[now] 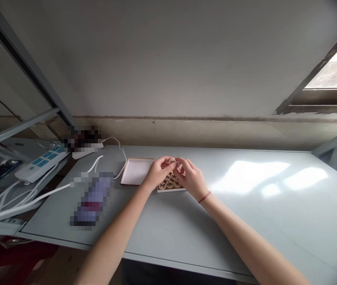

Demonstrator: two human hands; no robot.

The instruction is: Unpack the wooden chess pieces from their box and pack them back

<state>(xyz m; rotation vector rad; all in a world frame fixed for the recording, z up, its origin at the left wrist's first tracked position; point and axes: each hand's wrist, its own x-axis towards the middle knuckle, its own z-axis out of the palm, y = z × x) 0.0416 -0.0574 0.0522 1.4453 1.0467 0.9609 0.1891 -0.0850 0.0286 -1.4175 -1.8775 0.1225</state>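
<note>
A shallow box of round wooden Chinese chess pieces stands on the desk, several dark-lettered ones showing in its front part. Above the box my left hand pinches a chess piece between thumb and fingers. My right hand, with a thin red band at the wrist, curls its fingers in from the other side, close to that piece. Red-marked pieces show under its fingers; whether it grips one is hard to make out. Left of the box lies its open lid, white inside.
The grey desk meets a wall behind. On the left are a blurred-out purple object, a white power strip with blue sockets, and several white cables. Metal frame bars rise at the left. Sunlight glares on the right side.
</note>
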